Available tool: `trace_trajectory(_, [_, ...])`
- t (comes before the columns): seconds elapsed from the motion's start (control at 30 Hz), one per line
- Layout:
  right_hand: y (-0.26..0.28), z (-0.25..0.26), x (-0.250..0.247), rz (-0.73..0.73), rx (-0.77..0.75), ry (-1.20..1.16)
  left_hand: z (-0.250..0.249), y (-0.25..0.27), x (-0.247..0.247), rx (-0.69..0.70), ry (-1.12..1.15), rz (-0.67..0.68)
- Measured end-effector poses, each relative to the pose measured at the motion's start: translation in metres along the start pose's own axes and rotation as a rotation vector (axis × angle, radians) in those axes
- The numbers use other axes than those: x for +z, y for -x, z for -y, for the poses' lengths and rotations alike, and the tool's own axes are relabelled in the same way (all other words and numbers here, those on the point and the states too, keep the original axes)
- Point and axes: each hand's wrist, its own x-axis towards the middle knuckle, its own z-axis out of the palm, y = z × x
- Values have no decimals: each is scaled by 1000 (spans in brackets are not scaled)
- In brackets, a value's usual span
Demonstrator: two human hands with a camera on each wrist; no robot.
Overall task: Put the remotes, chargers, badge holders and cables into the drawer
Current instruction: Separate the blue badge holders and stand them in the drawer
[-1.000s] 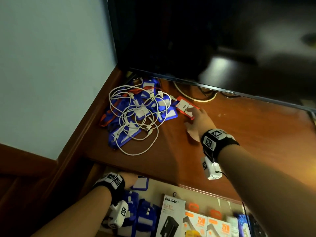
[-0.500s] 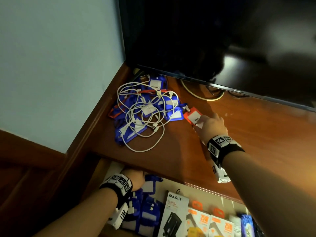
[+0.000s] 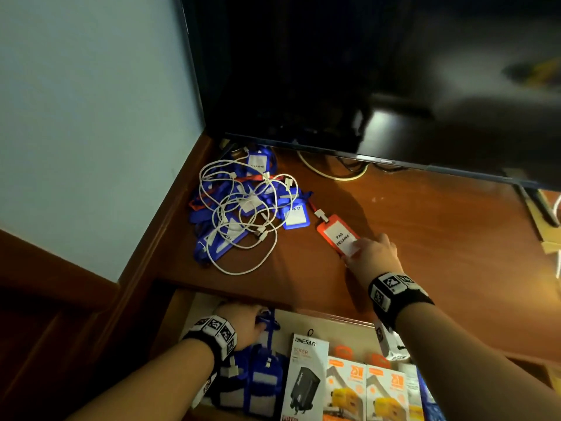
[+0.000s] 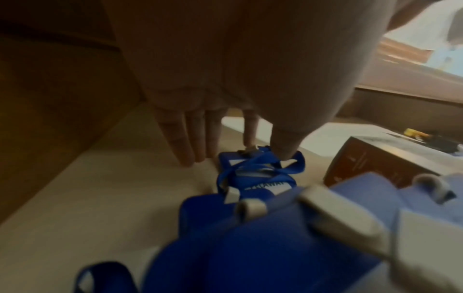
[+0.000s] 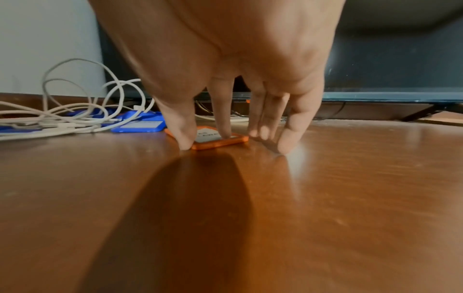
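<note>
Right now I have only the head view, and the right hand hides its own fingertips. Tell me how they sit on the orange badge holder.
Observer: In the right wrist view, the right hand presses its forefinger on the card face of the orange badge holder, which lies flat on the tabletop.
Operator: Give me the thumb.
Observer: The thumb touches the holder's near left edge, tip down on the wood. No finger is hooked under the holder.
Operator: Now the left hand in the drawer.
Observer: The left wrist view shows the left hand with straight fingers. Its thumb tip is on the strap of a blue badge holder lying on the drawer floor.
</note>
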Motion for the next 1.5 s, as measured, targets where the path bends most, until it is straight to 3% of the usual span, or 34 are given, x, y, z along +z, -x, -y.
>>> trace_trajectory(0.17, [16,-3,3,14,-39,5,-1,-9,8,-78,51,-6])
trace_trajectory(0.37, [33,-15,5,23,92,-84,13,-19,15,-191,66,-21])
trace_trajectory(0.5, [37,-26,3,63,37,-173,23,-24,14,-212,85,4])
trace_trajectory(0.7, [49,-23,-28,-86,-7,-505,25,-20,16,-207,78,-14])
trace_trajectory(0.87, [61,-3,-82,-228,-112,-716,4,12,-10,-189,-39,77])
trace_trajectory(0.97, [65,7,-111,-288,-173,-750,-14,43,-50,-137,-78,164])
trace_trajectory(1.03, [68,13,-133,-332,-220,-770,-31,63,-94,-104,-23,43])
trace_trajectory(1.2, [83,33,-180,-413,-355,-805,-56,77,-210,-31,432,-652])
trace_trajectory(1.27, [89,37,-196,-442,-410,-818,-63,70,-254,7,522,-821])
trace_trajectory(1.37, [99,41,-216,-448,-494,-857,-70,52,-307,-16,504,-839])
trace_trajectory(1.5, [110,34,-237,-491,-546,-960,-88,38,-346,182,527,-768])
